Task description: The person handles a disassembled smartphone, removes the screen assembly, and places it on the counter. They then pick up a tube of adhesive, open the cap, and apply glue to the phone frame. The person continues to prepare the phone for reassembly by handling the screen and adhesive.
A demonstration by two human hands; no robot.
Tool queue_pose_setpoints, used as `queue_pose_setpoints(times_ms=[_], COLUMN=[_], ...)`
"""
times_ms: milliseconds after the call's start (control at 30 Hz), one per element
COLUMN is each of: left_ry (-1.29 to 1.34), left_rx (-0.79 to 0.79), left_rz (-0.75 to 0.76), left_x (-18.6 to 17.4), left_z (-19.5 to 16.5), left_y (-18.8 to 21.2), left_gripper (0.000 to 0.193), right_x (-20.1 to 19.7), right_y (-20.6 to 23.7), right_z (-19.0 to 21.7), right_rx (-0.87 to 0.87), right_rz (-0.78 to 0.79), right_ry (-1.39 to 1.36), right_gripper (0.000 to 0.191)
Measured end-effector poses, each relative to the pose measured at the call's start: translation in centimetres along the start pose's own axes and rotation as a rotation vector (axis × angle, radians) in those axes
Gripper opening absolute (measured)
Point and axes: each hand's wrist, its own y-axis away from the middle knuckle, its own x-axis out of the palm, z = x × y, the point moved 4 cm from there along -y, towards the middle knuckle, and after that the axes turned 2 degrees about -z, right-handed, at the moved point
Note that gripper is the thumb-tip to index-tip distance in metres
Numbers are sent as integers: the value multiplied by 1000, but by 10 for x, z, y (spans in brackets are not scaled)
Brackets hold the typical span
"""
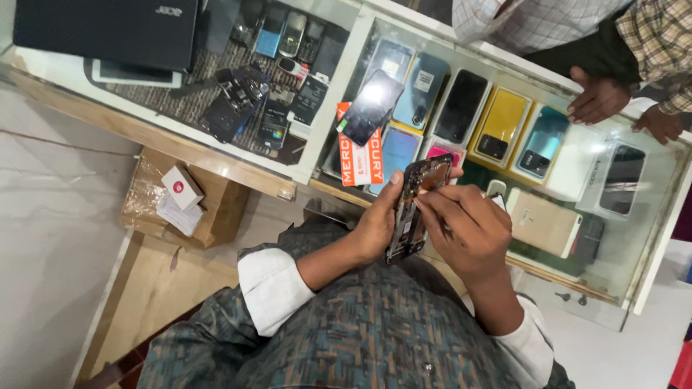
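Left hand [375,227]: wrapped around the lower half of an opened phone [417,209], thumb laid up its left edge, the other fingers curled behind and out of sight.
Opened phone: back cover off, dark boards and copper-coloured parts showing; held upright and slightly tilted, just above the lap and in front of the counter's near edge.
Right hand [461,230]: fingertips pressed together in a pinch against the phone's upper right edge; whether they grip a small tool cannot be told.
Sleeves: white cuffs turned back over a teal-and-brown patterned garment.
Cardboard box [194,205]: low on the left under the counter, brown, partly covered with clear film; a small white carton [182,187] with a red round mark lies on top, beside a slip of paper.
Glass counter [339,86]: white-framed display case, glass top glaring in places.
Orange package [362,155]: flat, orange and white with block lettering, lying inside the case just behind the opened phone; a dark phone rests tilted on it.
Phone boxes [497,126]: in rows under the glass, blue, black, yellow and teal; a gold phone lies to the right, nearer.
Left compartment: old keypad phones and black chargers on a grey woven mat.
Laptop [108,29]: black, closed, at the far left on the counter.
Other person's hands [598,97]: resting on the far edge of the glass, in checked sleeves.
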Motion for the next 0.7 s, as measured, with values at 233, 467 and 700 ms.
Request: queue_pose_setpoints(times_ms=[233,467,700], left_ry=[-120,-103,-37], left_rx=[-104,-213,-210], left_rz=[-78,-81,-60], left_x=[-47,-88,-97], left_z=[-13,-4,-17], left_y=[6,8,10], left_gripper=[72,68,67], right_x=[24,46,63], right_y=[-26,-48,-55], right_z=[19,19,26], right_rx=[126,264,307], right_rz=[77,343,392], right_ry=[-39,-151,-164], right_gripper=[22,23,24])
